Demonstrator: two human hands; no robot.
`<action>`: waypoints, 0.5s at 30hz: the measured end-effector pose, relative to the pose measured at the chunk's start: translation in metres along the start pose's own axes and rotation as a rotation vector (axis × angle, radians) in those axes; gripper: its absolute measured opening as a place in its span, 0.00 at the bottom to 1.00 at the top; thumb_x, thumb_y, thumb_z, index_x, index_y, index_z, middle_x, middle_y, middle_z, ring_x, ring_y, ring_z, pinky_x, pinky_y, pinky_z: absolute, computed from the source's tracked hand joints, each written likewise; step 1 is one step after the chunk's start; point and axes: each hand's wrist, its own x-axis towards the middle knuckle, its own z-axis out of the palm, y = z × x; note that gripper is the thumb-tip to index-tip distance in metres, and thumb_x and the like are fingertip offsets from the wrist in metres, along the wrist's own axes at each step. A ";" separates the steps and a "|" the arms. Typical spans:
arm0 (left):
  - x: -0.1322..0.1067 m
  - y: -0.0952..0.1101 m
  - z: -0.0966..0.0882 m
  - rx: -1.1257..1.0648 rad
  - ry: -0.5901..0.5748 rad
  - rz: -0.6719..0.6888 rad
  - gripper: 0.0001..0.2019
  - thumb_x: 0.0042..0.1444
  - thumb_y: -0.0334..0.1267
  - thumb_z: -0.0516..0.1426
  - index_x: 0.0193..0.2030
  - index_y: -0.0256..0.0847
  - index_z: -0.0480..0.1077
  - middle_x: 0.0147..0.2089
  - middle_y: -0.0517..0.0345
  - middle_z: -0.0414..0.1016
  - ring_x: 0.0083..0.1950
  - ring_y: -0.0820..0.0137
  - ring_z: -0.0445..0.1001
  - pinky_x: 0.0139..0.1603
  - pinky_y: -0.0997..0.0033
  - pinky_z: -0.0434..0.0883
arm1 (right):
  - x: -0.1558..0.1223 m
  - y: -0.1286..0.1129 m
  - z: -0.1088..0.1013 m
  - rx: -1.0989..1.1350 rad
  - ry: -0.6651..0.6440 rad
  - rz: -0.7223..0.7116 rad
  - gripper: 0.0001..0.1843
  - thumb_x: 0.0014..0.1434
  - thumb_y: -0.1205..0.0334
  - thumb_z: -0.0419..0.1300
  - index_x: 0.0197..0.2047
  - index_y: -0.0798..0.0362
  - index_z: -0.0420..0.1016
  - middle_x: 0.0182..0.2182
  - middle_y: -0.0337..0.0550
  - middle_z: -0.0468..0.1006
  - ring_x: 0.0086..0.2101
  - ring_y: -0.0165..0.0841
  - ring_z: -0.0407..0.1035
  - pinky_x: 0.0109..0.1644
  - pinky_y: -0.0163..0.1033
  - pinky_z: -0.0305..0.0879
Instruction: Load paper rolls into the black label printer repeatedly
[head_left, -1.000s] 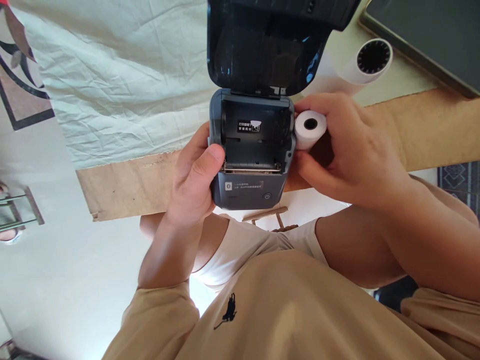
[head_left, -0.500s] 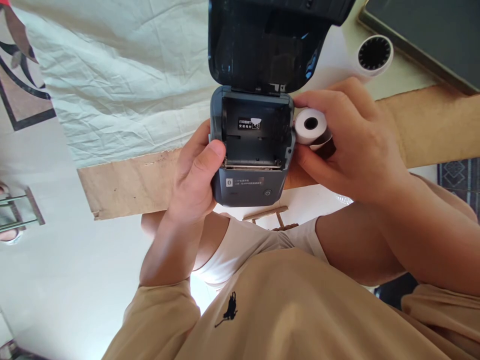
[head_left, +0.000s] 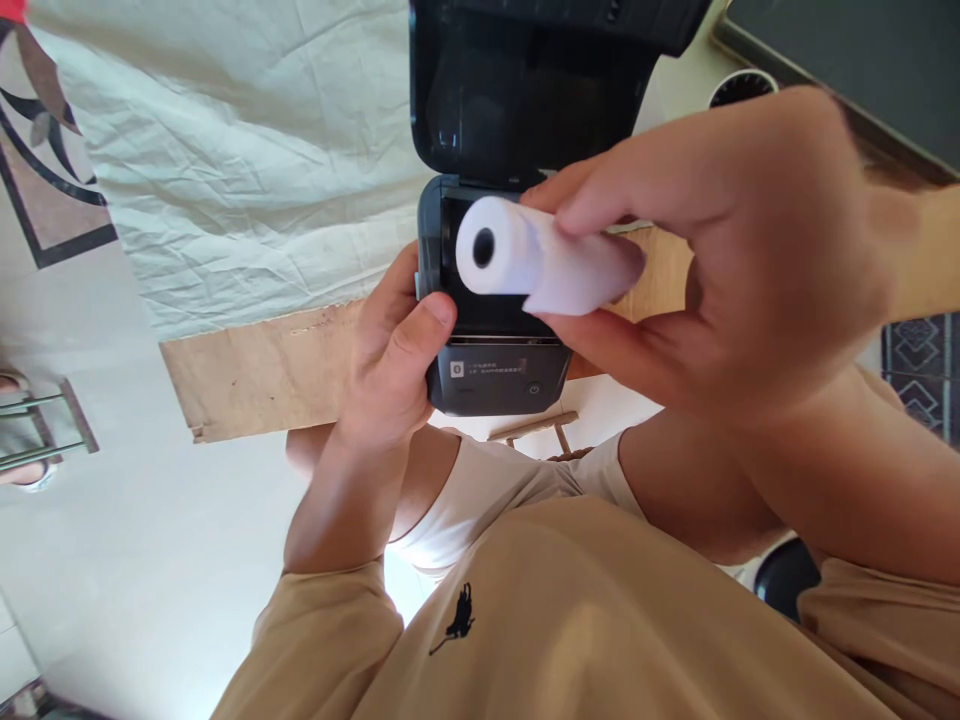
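A dark portable label printer (head_left: pixel 495 380) is gripped at its left side by my left hand (head_left: pixel 397 345), the thumb resting on the rim of its paper bay. Its black lid (head_left: pixel 532 95) stands flipped up at the far side. Over the bay, my right hand (head_left: pixel 765 260) pinches a white paper roll (head_left: pixel 499 250) between thumb and fingers. The roll's end with a dark core hole points left, and a loose flap of paper hangs at its right. Much of the bay is hidden behind the roll, so I cannot tell whether the roll touches it.
A pale wrinkled cloth (head_left: pixel 262 150) covers the table, whose wooden edge (head_left: pixel 262 375) shows in front. At the upper right are a white cylinder with a dark top (head_left: pixel 742 88) and a large dark flat object (head_left: pixel 862 60). A person's foot (head_left: pixel 26 470) is near a metal frame at left.
My right hand has lifted the paper roll from beside the printer and brought it left over the open bay, turning it so it lies sideways. My left hand keeps its hold on the printer.
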 end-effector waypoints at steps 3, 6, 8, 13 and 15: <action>0.004 -0.014 -0.006 0.002 -0.065 0.149 0.21 0.70 0.57 0.70 0.61 0.47 0.87 0.53 0.54 0.91 0.70 0.53 0.87 0.62 0.59 0.88 | 0.005 0.002 0.005 -0.193 0.181 -0.263 0.14 0.71 0.66 0.57 0.56 0.45 0.77 0.47 0.32 0.86 0.45 0.28 0.81 0.51 0.42 0.69; 0.009 -0.031 -0.011 -0.016 -0.125 0.282 0.23 0.73 0.57 0.66 0.65 0.47 0.85 0.51 0.52 0.91 0.66 0.52 0.90 0.61 0.57 0.90 | 0.007 0.014 0.005 -0.141 0.157 -0.403 0.12 0.71 0.66 0.60 0.56 0.47 0.74 0.60 0.36 0.85 0.51 0.30 0.82 0.52 0.43 0.69; 0.010 -0.033 -0.012 -0.026 -0.123 0.271 0.24 0.74 0.60 0.64 0.64 0.47 0.85 0.51 0.51 0.90 0.65 0.52 0.90 0.52 0.61 0.90 | 0.007 0.019 0.004 -0.053 0.184 -0.472 0.11 0.68 0.67 0.64 0.53 0.48 0.73 0.62 0.39 0.83 0.52 0.33 0.81 0.53 0.44 0.70; 0.005 -0.004 0.001 -0.068 -0.039 0.001 0.27 0.55 0.62 0.78 0.50 0.45 0.86 0.52 0.52 0.90 0.76 0.47 0.82 0.59 0.61 0.86 | 0.002 0.007 0.009 0.082 0.183 -0.453 0.11 0.67 0.70 0.66 0.50 0.49 0.74 0.52 0.36 0.84 0.47 0.31 0.77 0.52 0.44 0.67; 0.003 0.007 0.004 -0.088 -0.035 -0.046 0.33 0.49 0.63 0.81 0.54 0.44 0.85 0.56 0.53 0.89 0.76 0.47 0.81 0.67 0.57 0.84 | -0.002 0.001 0.016 0.125 0.242 -0.432 0.08 0.69 0.69 0.65 0.48 0.49 0.74 0.46 0.33 0.84 0.44 0.30 0.77 0.49 0.44 0.64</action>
